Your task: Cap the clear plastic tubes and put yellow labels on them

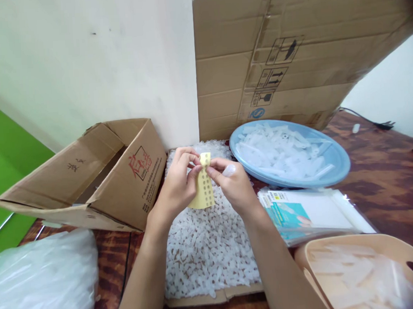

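1. I see the left hand [180,179] and right hand [233,183] both pinching a yellow sheet [205,187], over a spread of small white pieces [209,254].
2. My view of that spread is partly blocked — forearms [281,262] and sheet cover it.
3. Around it: open carton [134,177] left; blue basin [340,166] and packets [315,213] right; peach bin [390,247] nearer on the table [386,181].
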Demonstrator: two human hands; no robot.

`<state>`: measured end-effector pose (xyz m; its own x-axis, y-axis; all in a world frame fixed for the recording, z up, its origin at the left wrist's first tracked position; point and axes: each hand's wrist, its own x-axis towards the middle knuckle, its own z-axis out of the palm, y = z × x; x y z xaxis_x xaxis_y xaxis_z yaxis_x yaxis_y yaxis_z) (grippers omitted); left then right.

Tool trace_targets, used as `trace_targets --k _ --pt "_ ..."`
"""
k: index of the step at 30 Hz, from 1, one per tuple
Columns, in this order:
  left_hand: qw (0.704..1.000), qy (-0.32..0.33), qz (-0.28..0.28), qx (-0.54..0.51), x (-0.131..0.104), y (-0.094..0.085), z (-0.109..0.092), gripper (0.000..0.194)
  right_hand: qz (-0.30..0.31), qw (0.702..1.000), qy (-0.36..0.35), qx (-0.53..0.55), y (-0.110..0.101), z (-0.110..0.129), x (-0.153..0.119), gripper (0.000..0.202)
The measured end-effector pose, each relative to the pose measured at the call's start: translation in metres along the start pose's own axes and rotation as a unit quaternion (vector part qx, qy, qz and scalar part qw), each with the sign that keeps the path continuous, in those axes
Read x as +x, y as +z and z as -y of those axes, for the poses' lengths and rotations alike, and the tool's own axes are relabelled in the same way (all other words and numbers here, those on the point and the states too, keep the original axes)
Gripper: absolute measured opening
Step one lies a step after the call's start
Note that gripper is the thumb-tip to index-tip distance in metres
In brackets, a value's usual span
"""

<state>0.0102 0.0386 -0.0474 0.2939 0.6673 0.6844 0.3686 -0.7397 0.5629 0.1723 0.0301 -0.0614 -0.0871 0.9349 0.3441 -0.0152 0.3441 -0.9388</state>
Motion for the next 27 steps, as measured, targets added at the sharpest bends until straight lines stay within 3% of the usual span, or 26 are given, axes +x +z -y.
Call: trace_targets --k 5,14,19,27 --pt "0.996 -0.055 -0.002 -0.071 0.000 -0.004 -0.006 0.009 -0.006 1.000 0.014 0.006 0.002 -0.004 0.000 0.018" --pt "0.992 -0.068 0.068 -0.079 0.004 -0.012 -0.037 0.012 -0.011 0.988 -0.044 -0.148 0.006 0.003 -0.005 0.020" --pt "0.992 -0.067 0.088 -0.066 0.004 -0.012 -0.039 0.011 -0.015 0.984 -0.045 -0.173 0.007 0.007 -0.008 0.016" --pt "0.995 -0.053 0.076 -0.040 0.004 -0.011 -0.036 0.009 -0.016 0.982 -0.040 -0.185 0.009 0.008 -0.007 0.026"
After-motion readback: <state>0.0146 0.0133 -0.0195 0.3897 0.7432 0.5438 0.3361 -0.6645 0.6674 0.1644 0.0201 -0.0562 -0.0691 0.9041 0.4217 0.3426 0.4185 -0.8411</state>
